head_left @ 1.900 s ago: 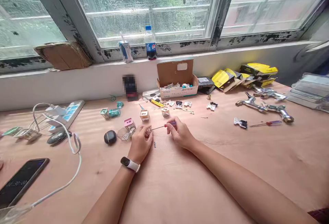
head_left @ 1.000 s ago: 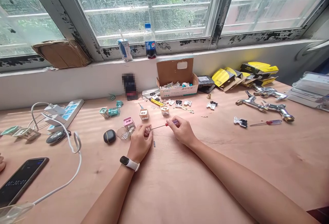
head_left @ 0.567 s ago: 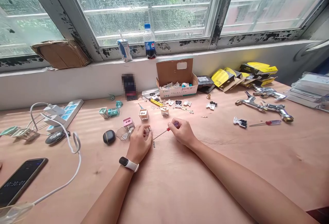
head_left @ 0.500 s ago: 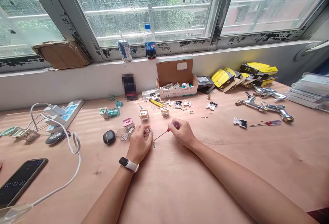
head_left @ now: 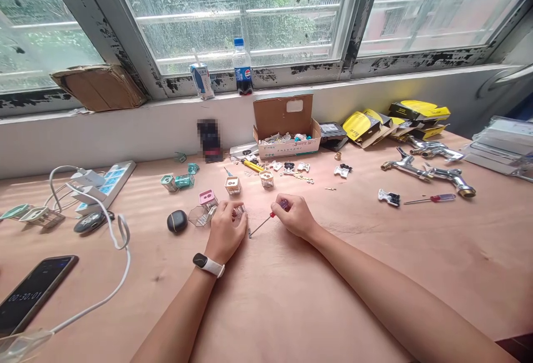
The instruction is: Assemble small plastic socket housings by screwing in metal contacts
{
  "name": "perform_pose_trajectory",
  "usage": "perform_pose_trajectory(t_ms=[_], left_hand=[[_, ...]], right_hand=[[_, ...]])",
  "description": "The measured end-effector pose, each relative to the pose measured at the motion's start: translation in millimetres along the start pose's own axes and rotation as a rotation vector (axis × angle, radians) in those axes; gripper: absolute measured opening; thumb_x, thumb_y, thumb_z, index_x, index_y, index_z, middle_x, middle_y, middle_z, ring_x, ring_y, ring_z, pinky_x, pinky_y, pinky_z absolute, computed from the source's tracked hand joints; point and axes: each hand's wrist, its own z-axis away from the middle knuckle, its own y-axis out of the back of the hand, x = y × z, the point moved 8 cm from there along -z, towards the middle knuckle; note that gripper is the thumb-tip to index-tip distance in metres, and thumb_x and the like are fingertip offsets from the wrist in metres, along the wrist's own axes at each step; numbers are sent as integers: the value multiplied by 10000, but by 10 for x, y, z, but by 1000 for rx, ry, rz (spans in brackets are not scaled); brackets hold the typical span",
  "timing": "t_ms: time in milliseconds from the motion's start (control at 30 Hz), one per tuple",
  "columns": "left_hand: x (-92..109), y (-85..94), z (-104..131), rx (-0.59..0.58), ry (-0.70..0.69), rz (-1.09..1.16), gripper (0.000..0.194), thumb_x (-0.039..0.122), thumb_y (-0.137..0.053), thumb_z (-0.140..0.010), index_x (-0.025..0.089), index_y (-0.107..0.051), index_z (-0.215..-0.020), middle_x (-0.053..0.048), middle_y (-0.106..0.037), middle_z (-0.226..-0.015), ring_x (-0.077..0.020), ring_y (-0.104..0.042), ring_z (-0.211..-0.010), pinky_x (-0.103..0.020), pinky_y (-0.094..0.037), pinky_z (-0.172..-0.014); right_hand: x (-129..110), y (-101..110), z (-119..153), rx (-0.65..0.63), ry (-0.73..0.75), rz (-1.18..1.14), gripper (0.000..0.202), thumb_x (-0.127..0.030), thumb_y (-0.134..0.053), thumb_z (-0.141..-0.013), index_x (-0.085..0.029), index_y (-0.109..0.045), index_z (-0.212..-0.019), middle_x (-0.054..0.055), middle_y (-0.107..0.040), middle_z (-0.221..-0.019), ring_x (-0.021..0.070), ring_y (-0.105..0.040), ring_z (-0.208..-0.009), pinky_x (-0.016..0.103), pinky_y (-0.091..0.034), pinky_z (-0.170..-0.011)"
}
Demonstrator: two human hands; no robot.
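My right hand [head_left: 295,216] is closed round the handle of a red-and-purple screwdriver [head_left: 272,215]. The shaft slants down to the left, its tip at a small metal piece [head_left: 250,232] on the table. Just left of that piece, my left hand [head_left: 227,230] rests with its fingers curled round a small clear part [head_left: 239,211], mostly hidden by the fingers. A pink-topped sharpener [head_left: 207,198] and a clear hexagonal case [head_left: 199,217] lie beside my left hand. Two peach-topped sharpeners [head_left: 232,185] stand beyond the hands.
A black round case [head_left: 177,222], a white cable [head_left: 127,263] and a phone [head_left: 35,293] lie to the left. At the back is an open cardboard box [head_left: 289,146] of small parts. Metal taps [head_left: 452,177] and another screwdriver [head_left: 437,199] lie on the right.
The screwdriver's tip has moved down slightly, from the upper end of the small metal piece to its lower end. My left hand has stayed nearly still.
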Motion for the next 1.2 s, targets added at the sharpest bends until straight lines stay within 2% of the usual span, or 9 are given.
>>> perform_pose_trajectory(t_ms=[233,667,933,1200], left_hand=[[11,9,-9,-12,2,4,189,256,-581,-869,165,-642,-1023,-46,-591,-902,-163,-585,-710,-324,-524,-729],[-8,28,-29,7,32,45,216,267,-522,-896,159,-679,-996,-54,-623,-875,-156,-586,-680,-317,-522,-711],[-99,18,-44,-6,77,81,273,248,-465,-909,172,-713,-992,-80,-694,-989,-200,-651,-857,-336,-517,-776],[-80,36,-45,18,53,79,279,215,-452,-895,186,-717,-978,-74,-705,-979,-203,-657,-860,-338,-521,-792]], right_hand=[[-35,-3,13,0,37,36,271,-265,-543,-806,-152,-571,-561,-21,-498,-515,78,-409,-493,212,-295,-499],[-58,-38,14,-52,38,24,298,-308,-565,-843,-148,-614,-596,-8,-553,-538,81,-414,-498,216,-293,-501],[-39,-25,8,-41,10,27,355,-377,-573,-868,-141,-643,-613,-9,-518,-515,79,-379,-488,217,-273,-498],[-16,-17,9,-34,-1,9,351,-377,-569,-871,-140,-661,-629,1,-537,-537,86,-411,-498,214,-301,-503]])
